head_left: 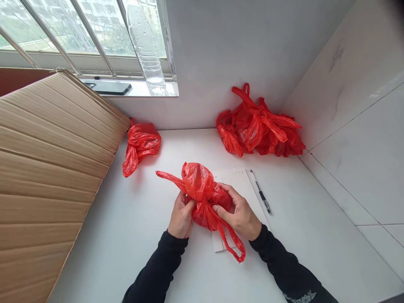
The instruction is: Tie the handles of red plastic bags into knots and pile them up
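Observation:
Both my hands grip one crumpled red plastic bag (202, 185) over the white table (135, 227). My left hand (181, 216) is closed on the bag's left side near a twisted handle that sticks out to the left. My right hand (240, 215) wraps the right side, thumb pressed on the plastic; a second handle loop hangs down toward me. Under the bag lies a white sheet of paper (235, 181). Black sleeves cover both my arms.
A tied red bag (140, 145) lies at the back left. A pile of red bags (259, 126) sits at the back right corner. A black pen (260, 196) rests beside the paper. Large cardboard (50, 176) leans on the left. A phone (110, 87) and a bottle (148, 50) are on the windowsill.

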The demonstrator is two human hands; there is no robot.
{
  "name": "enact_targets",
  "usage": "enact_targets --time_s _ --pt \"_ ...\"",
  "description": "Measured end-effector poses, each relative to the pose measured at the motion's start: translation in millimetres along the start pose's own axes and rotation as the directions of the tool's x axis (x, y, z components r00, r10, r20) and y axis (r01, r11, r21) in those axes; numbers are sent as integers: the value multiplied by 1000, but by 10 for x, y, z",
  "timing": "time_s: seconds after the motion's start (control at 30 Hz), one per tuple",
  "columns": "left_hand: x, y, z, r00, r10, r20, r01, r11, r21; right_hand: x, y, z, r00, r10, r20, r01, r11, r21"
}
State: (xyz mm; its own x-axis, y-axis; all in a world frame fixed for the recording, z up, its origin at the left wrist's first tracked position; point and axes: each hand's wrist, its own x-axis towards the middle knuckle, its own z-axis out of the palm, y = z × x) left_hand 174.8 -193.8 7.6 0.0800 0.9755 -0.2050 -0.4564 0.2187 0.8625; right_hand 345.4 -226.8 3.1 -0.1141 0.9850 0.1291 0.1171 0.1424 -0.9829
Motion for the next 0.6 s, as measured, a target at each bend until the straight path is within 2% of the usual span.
enact_targets --time_s 0.33,0.47,0.6 --pt "-21 48 -14 976 -127 176 138 989 -51 20 -39 -1 993 -13 -121 33 985 171" --pt "-25 40 -9 971 -114 209 120 993 -17 11 -60 -8 986 11 -169 24 979 204" --pt "-29 20 -9 973 -71 218 70 997 15 9 -75 -8 990 4 -141 25 979 204"
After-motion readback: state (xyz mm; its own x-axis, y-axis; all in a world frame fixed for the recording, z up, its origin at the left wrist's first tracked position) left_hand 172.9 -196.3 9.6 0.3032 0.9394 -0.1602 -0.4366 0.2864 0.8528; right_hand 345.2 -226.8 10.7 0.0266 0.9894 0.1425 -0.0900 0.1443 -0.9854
